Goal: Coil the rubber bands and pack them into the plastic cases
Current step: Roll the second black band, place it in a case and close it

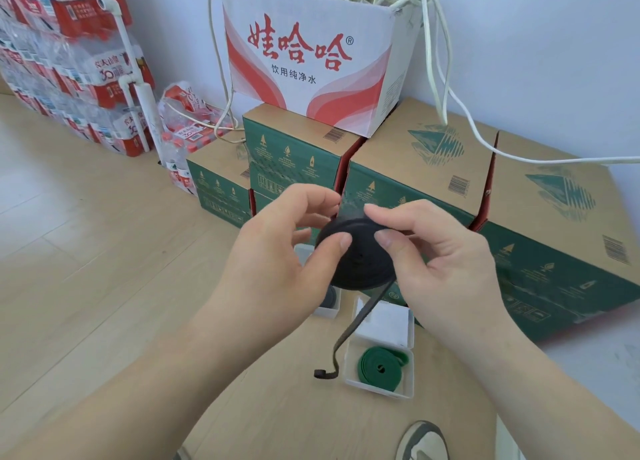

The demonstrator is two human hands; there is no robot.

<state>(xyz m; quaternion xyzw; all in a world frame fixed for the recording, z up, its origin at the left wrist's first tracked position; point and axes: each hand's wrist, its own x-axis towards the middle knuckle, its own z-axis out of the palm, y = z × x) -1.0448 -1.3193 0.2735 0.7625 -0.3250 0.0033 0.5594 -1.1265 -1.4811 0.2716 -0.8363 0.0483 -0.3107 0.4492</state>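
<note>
A black rubber band [358,257], wound into a thick flat coil, is held in mid-air between both hands. My left hand [273,252] pinches its left edge with thumb and fingers. My right hand [436,252] grips its top right edge. A loose tail of the band hangs down to the floor and ends in a small curl. Below it stands an open clear plastic case [408,388] with a coiled green rubber band [379,368] inside and its lid raised. Another plastic case [329,309] holding a dark coil lies partly hidden behind my left hand.
Green and brown cartons [433,155] line the wall behind the hands, with a red and white carton [311,51] full of pale cables on top. Shrink-wrapped water bottle packs [76,65] are stacked at the left. A shoe [422,440] shows at the bottom edge on the wooden floor.
</note>
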